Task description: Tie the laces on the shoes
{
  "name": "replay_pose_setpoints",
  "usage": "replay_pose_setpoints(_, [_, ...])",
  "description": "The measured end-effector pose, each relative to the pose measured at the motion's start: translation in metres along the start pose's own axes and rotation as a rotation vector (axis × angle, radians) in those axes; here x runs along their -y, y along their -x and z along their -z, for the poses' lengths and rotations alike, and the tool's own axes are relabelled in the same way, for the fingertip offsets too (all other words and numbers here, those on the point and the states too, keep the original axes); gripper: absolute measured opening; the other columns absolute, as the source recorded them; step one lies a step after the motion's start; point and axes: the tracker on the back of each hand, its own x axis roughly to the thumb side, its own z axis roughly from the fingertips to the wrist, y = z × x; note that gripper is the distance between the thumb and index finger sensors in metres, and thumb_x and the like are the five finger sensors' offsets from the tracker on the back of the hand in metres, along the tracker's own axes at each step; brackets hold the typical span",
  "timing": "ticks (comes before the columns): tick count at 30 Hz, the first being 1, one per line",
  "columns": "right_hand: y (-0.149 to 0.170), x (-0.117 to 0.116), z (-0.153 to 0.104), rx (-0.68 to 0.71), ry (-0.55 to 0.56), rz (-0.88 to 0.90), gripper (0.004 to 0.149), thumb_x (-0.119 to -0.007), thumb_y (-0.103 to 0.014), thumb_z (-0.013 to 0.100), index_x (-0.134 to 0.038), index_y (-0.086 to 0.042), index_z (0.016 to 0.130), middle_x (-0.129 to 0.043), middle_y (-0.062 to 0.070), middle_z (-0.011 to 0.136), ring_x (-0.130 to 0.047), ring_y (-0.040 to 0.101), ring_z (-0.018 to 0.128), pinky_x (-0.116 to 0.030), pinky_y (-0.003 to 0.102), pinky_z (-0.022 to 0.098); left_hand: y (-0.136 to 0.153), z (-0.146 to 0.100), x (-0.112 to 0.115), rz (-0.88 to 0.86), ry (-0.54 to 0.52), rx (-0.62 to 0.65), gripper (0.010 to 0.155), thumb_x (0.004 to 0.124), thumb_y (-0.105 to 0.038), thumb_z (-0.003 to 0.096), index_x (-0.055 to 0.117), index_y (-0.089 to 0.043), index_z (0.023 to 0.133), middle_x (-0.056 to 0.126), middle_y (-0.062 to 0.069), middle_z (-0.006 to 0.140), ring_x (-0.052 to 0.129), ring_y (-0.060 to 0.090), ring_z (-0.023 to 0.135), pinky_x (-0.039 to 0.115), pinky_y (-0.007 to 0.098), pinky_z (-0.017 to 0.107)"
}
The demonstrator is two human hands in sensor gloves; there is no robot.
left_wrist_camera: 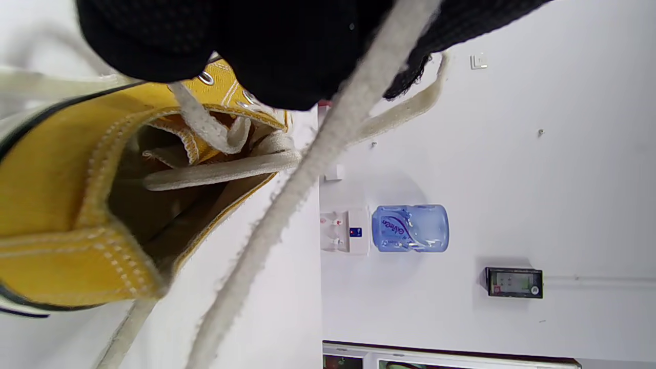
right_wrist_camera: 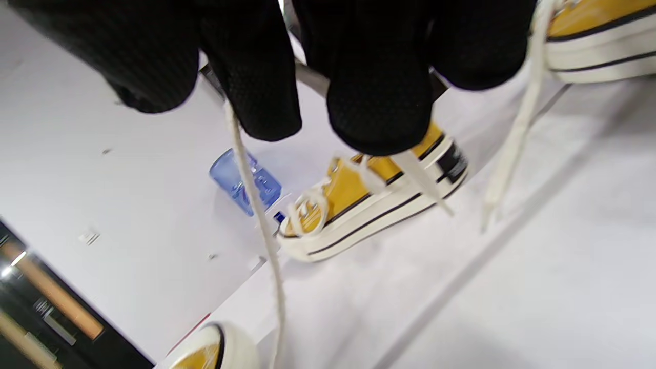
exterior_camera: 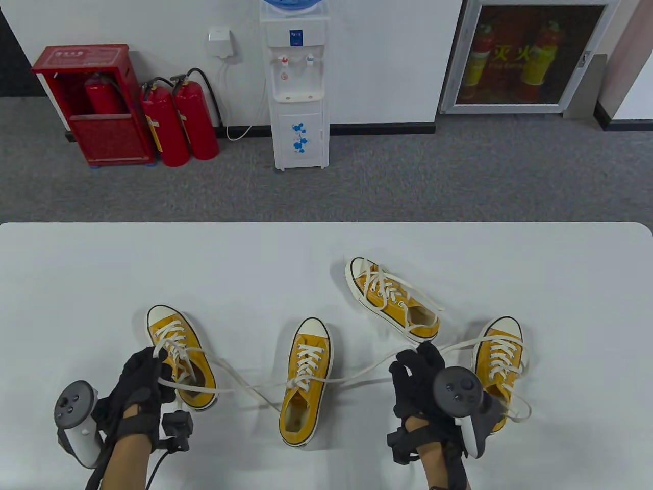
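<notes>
While both hands are engaged with laces, four yellow canvas sneakers with white rubber toe caps sit on the white bench (exterior_camera: 326,250).

Left hand (exterior_camera: 140,380): fingers curled, pinching the cream flat lace (exterior_camera: 224,363) of the far-left sneaker (exterior_camera: 181,357), right at its throat. Right hand (exterior_camera: 421,380): fingers curled round a lace (exterior_camera: 357,376) that runs taut across the bench, over the centre sneaker (exterior_camera: 305,380). Which shoe that lace belongs to I cannot tell for certain; the strands cross.

Other two: rear sneaker (exterior_camera: 392,298) lying angled, laces loose; far-right sneaker (exterior_camera: 497,360) partly behind the right hand, lace ends trailing toward the bench edge.

Risks, as judged:
- Taut strand crossing the centre sneaker could drag or tip it if pulled further.
- Crossed strands from different shoes could get knotted together.
- Pull on the far-left lace could slide that light shoe; nothing pins it.
- Gloved fingertips may lose the thin lace.

Containers: none on the bench. The sneaker openings show only lining, nothing inside.
</notes>
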Motion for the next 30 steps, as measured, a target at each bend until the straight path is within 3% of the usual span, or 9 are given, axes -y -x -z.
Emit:
replay_pose_setpoints(7, [-0.019,-0.033,-0.005,0.123,-0.119,-0.140,0.058,-0.079,-0.046,0.046,-0.077,-0.021,0.099,-0.051,0.011,0.112,-0.083,0.032,0.080,-0.058,0.061,0.065,0.001,0.001,0.001,-0.003,0.003,0.015,0.044,0.069,-0.043,0.0523,0.071,-0.027,0.093,0.094,-0.005,0.064,0.098,0.015,0.036,0.085,0.047,0.043])
replay_pose_setpoints(10, [-0.023,-0.053,-0.005,0.126,-0.229,-0.178,0.062,-0.079,-0.044,0.047,-0.069,-0.022,0.103,-0.041,0.011,0.114,-0.075,0.035,0.088,-0.051,0.065,0.067,0.001,0.001,0.002,-0.004,0.010,0.020,0.044,0.069,-0.043,0.0523,0.071,-0.027,0.093,0.094,-0.005,0.064,0.098,0.015,0.036,0.085,0.048,0.043])
replay_pose_setpoints(20, [-0.041,-0.110,0.000,0.115,-0.441,-0.406,0.079,-0.082,-0.046,0.045,-0.045,-0.023,0.111,-0.017,0.006,0.117,-0.046,0.044,0.107,-0.035,0.070,0.072,0.000,0.000,0.004,-0.024,0.019,0.023,0.044,0.069,-0.043,0.0524,0.071,-0.027,0.093,0.093,-0.005,0.064,0.098,0.016,0.037,0.084,0.048,0.043])
replay_pose_setpoints(24, [-0.043,-0.124,0.001,0.106,-0.444,-0.506,0.077,-0.082,-0.046,0.045,-0.047,-0.023,0.110,-0.018,0.005,0.117,-0.039,0.045,0.108,-0.030,0.072,0.072,0.000,0.000,0.005,-0.026,0.023,0.023,0.044,0.069,-0.043,0.0524,0.071,-0.027,0.093,0.093,-0.005,0.064,0.098,0.016,0.037,0.084,0.048,0.044])
replay_pose_setpoints(30, [-0.049,-0.128,0.004,0.078,-0.357,-0.540,0.065,-0.082,-0.046,0.046,-0.066,-0.021,0.104,-0.038,0.005,0.117,-0.051,0.044,0.106,-0.034,0.070,0.072,0.001,0.000,0.005,-0.024,0.021,0.021,0.044,0.069,-0.042,0.0524,0.071,-0.027,0.094,0.093,-0.004,0.065,0.098,0.016,0.037,0.084,0.048,0.044])
